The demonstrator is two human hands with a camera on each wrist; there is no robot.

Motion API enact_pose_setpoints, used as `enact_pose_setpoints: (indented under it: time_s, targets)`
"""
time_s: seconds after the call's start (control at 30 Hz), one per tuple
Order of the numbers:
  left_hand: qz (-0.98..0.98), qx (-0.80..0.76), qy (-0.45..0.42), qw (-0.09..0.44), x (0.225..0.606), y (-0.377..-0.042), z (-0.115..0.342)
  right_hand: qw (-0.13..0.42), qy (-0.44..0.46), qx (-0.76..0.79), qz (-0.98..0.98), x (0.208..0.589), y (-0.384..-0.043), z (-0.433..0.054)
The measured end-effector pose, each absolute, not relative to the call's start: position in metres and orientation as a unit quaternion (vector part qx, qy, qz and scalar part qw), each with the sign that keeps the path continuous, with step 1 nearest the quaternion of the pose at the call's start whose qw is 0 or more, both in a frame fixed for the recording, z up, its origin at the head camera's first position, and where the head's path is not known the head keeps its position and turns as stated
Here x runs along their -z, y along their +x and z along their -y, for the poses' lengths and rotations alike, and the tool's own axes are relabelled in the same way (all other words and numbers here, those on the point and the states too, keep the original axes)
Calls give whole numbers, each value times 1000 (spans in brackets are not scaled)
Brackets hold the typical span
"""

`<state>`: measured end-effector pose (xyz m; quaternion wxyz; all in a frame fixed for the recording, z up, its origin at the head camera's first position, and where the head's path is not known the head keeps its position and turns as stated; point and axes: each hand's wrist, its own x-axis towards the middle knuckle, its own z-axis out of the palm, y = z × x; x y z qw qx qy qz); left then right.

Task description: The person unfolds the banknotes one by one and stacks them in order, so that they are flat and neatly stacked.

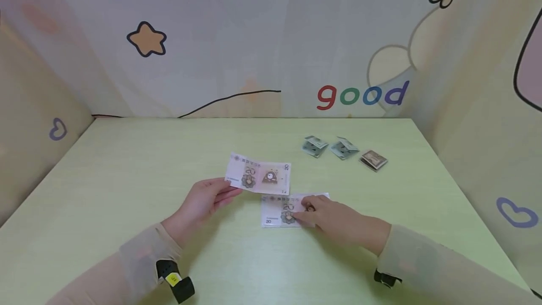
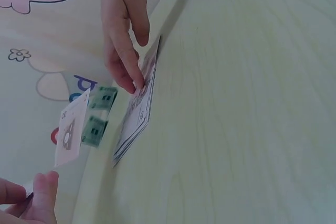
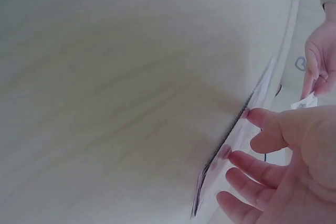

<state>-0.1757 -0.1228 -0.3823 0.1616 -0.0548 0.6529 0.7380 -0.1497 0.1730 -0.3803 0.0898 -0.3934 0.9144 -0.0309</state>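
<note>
In the head view my left hand (image 1: 206, 197) pinches the left end of a pale purple play banknote (image 1: 271, 176) marked 20, raised over the table. Its thumb (image 2: 44, 195) shows at the lower left of the left wrist view. Just in front lies a small stack of like banknotes (image 1: 275, 212) on the table, its layered edges visible in the left wrist view. My right hand (image 1: 338, 218) is over the right part of this stack, its loosely bent fingers (image 3: 254, 167) touching the top note. The hand covers part of the print.
Two folded green notes (image 1: 315, 146) (image 1: 344, 148) and a folded brown note (image 1: 373, 159) sit toward the back right of the pale green table (image 1: 127, 164). Printed cloth walls (image 1: 220, 36) stand along the back and both sides.
</note>
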Motion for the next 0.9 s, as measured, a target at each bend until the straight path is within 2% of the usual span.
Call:
enact_pose_setpoints:
  time_s: [0.23,0.3,0.53,0.67,0.9]
  targets:
    - [-646,-744,-54,164,386,-174,112,77,-360,123,-922,379,-154,-177]
    - [-643,-746,-54,165,387,-173,110,77,-324,174,-927,377,-155,-177]
    - [-640,-748,-47,167,388,-170,104,130,-141,368,-910,369,-169,-177]
    - [-637,-750,-43,175,389,-169,98,143,-85,428,-888,372,-177,-177]
    - [-624,-755,-37,197,388,-165,93,135,-21,500,-855,376,-180,-177]
